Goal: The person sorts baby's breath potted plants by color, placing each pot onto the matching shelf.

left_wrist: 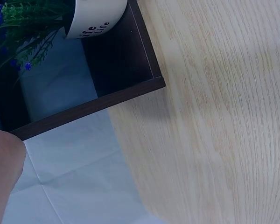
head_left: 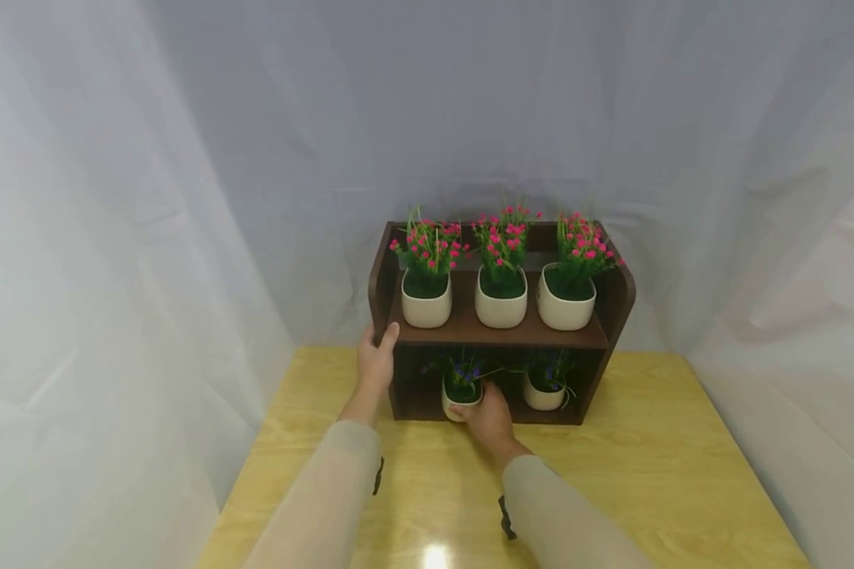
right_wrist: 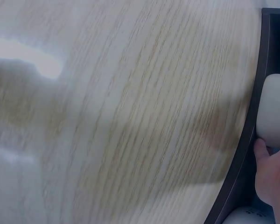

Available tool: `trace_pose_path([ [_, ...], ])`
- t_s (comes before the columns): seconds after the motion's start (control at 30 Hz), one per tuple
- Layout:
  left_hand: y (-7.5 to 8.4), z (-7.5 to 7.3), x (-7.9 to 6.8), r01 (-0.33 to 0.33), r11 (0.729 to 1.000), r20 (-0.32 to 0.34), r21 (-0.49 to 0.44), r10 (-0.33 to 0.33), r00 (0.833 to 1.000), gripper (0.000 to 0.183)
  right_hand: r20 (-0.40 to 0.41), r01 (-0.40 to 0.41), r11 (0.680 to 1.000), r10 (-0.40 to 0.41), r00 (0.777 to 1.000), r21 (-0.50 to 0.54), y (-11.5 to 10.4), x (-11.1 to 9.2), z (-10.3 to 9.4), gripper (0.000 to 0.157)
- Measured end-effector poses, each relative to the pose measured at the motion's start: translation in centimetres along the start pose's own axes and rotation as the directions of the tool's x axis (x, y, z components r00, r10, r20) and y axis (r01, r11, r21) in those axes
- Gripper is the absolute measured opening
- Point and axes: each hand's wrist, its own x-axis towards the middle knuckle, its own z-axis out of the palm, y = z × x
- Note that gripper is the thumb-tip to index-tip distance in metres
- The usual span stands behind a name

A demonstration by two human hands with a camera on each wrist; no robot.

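A dark brown two-tier shelf (head_left: 501, 337) stands on the table. My left hand (head_left: 375, 365) holds its left side panel, with the thumb at the front edge; in the left wrist view only part of that hand (left_wrist: 4, 170) shows. Inside the lower tier, my right hand (head_left: 491, 420) grips a white flowerpot with small blue-purple flowers (head_left: 461, 401), the thumb across its front. The right wrist view has the same hand (right_wrist: 273, 179) against the pot (right_wrist: 275, 109); its other fingers are mostly hidden. To its right sits a second blue-flowered pot (head_left: 544, 395).
On the upper tier stand three white pots with pink flowers: a left one (head_left: 427, 308), a middle one (head_left: 501, 308) and a right one (head_left: 568, 308). Pale cloth (head_left: 470, 103) hangs behind and on both sides of the light wooden table (head_left: 640, 458).
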Motion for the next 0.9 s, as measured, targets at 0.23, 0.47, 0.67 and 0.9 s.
trace_pose_path([
  [0.23, -0.3, -0.4, -0.2, 0.012, 1.000, -0.005, -0.008, -0.012, 1.000, 0.056, -0.005, -0.017, 0.999, 0.017, 1.000, -0.044, 0.1, 0.4, 0.8, 0.079],
  [0.47, -0.1, -0.6, -0.2, 0.000, 1.000, -0.018, -0.006, 0.000, 1.000, 0.054, 0.051, -0.001, 0.999, 0.004, 0.999, -0.053, -0.9, 1.1, 0.5, 0.081],
  [0.67, -0.2, -0.3, -0.1, 0.013, 1.000, 0.000, 0.013, -0.013, 1.000, 0.063, 0.050, -0.033, 0.996, 0.037, 0.998, -0.088, -0.5, 1.4, 0.4, 0.080],
  [0.9, -0.3, 0.0, 0.1, -0.021, 1.000, -0.001, -0.021, 0.021, 1.000, 0.057, 0.032, -0.028, 0.998, 0.030, 0.999, -0.058, -0.5, 1.2, 0.4, 0.081],
])
